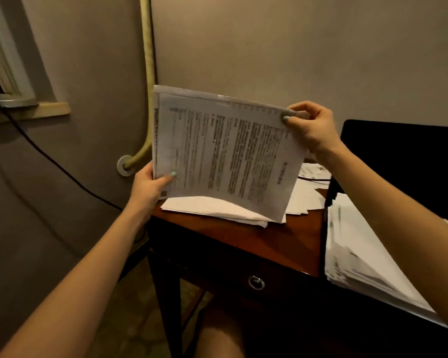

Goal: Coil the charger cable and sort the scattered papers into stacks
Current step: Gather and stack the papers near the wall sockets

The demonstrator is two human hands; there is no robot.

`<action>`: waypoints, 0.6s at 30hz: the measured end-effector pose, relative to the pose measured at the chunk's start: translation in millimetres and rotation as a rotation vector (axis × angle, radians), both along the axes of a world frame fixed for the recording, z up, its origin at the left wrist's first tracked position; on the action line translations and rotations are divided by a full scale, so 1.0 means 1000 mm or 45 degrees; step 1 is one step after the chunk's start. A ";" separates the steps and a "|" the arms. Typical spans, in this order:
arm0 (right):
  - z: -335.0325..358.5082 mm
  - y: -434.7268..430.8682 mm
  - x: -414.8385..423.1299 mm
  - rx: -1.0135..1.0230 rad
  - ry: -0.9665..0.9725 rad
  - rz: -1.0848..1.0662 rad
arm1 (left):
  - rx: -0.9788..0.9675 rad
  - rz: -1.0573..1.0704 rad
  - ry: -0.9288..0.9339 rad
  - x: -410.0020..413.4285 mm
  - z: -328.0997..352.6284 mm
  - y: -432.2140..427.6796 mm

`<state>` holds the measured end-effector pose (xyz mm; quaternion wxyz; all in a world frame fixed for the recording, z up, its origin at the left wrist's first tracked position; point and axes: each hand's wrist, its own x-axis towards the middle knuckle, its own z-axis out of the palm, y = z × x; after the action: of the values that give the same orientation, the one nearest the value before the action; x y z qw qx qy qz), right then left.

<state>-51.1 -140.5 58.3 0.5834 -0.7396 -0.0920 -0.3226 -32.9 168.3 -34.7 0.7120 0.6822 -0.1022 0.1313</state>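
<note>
Just the head view here: a thick sheaf of white printed sheets (225, 153) is held up in the air above the left end of a dark reddish wooden table (282, 244), tilted, with the text running sideways and a few page edges fanning out along the top and left. The left hand (150, 186) grips the lower left corner, thumb on the front and the other fingers hidden behind the paper. The right hand (312, 126) pinches the upper right corner, fingers curled over the edge. Right under it a loose pile of plain white papers (217, 210) lies on the table, and more sheets spread out behind, mostly covered. A tall messy stack of printed pages (360, 254) sits at the right, cut off by the right forearm. The print is too blurry to read. A thin black cable (49, 156) runs down the wall on the left and disappears behind the table, so I can't tell where it ends.
</note>
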 end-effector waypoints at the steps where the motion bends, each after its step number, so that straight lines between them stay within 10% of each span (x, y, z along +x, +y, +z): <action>1: 0.000 -0.001 -0.004 -0.027 -0.032 -0.007 | -0.032 -0.003 0.007 -0.001 0.000 -0.007; 18: -0.090 -0.013 -0.036 -0.071 0.530 0.041 | -0.040 0.052 0.193 -0.024 -0.029 -0.053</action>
<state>-87.6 -153.8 -32.1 0.5742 -0.8046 0.0097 -0.1508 -56.7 115.6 -63.8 0.7256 0.6807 -0.0319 0.0956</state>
